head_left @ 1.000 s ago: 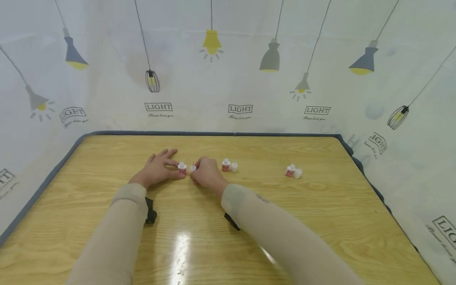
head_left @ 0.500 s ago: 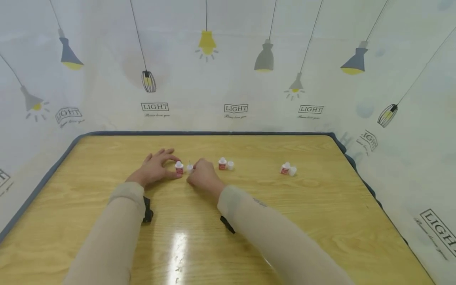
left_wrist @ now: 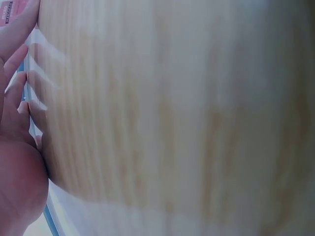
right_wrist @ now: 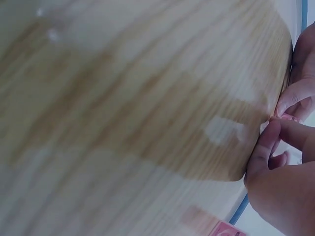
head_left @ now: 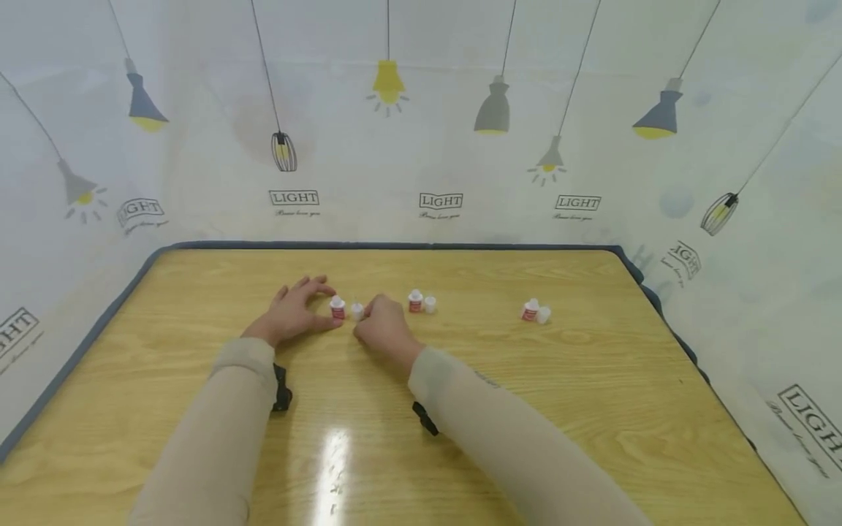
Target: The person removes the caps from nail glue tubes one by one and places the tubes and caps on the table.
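A small nail glue bottle [head_left: 338,308], white on top with a pink label, stands on the wooden table. My left hand [head_left: 292,314] holds it between thumb and index finger, the other fingers spread behind. Part of its label [left_wrist: 7,13] shows at the corner of the left wrist view. Just right of the bottle is a white cap [head_left: 357,312] with a thin tip pointing up. My right hand [head_left: 388,329] pinches this cap from the right side. In the right wrist view, the thumb and index fingertips [right_wrist: 271,129] meet close to the left hand.
To the right, another pink-labelled bottle [head_left: 415,301] stands beside a white cap [head_left: 430,305]. Farther right, a third bottle [head_left: 530,310] has a white cap [head_left: 544,315] against it. A dark edge [head_left: 395,246] borders the table along the printed wall.
The right hand has shifted slightly right and toward the person, so more of the white cap shows. The left hand stays at its bottle. The head view has swayed a little.
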### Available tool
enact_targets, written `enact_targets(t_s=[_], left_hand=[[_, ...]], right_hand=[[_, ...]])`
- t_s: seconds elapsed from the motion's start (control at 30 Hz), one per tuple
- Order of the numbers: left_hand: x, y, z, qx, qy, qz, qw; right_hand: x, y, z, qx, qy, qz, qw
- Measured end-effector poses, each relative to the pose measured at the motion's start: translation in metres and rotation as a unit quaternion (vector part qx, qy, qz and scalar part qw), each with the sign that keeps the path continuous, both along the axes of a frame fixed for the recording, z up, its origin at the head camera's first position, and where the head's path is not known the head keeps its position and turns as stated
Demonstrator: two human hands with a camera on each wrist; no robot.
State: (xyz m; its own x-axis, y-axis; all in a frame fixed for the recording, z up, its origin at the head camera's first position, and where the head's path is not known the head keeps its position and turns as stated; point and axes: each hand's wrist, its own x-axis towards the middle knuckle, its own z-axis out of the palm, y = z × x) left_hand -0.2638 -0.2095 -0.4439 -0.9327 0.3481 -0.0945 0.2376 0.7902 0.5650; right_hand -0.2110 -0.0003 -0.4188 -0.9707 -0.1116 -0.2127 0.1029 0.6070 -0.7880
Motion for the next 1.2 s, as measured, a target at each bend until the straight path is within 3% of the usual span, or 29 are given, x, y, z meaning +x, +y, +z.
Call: enact_targets(t_s=[0.13, 0.27, 0.63, 0.83, 1.2], left_hand=[[-0.0001, 0.0018, 0.0009, 0.001, -0.005, 0.0, 1.0], [0.0011, 0.0005, 0.002, 0.003, -0.005, 0.003, 1.0], [0.0029, 0.0019, 0.0022, 0.001, -0.008, 0.002, 1.0], [0.0, 0.0022, 0.0005, 0.003, -0.003, -0.002, 1.0], [-0.0002, 0.0029, -0.0021, 0.004, 0.001, -0.001, 1.0]], right_hand=[[0.0006, 0.0027, -0.0015, -0.02, 0.013, 0.014, 0.9996], [0.0018, 0.0029, -0.0001, -0.031, -0.003, 0.029, 0.9991], [0.0037, 0.0013, 0.0011, -0.03, -0.022, 0.011, 0.9992], [0.0051, 0.0026, 0.0017, -0.043, -0.019, 0.0, 0.9989], [0.0042, 0.0037, -0.0007, -0.021, -0.002, 0.007, 0.9998]])
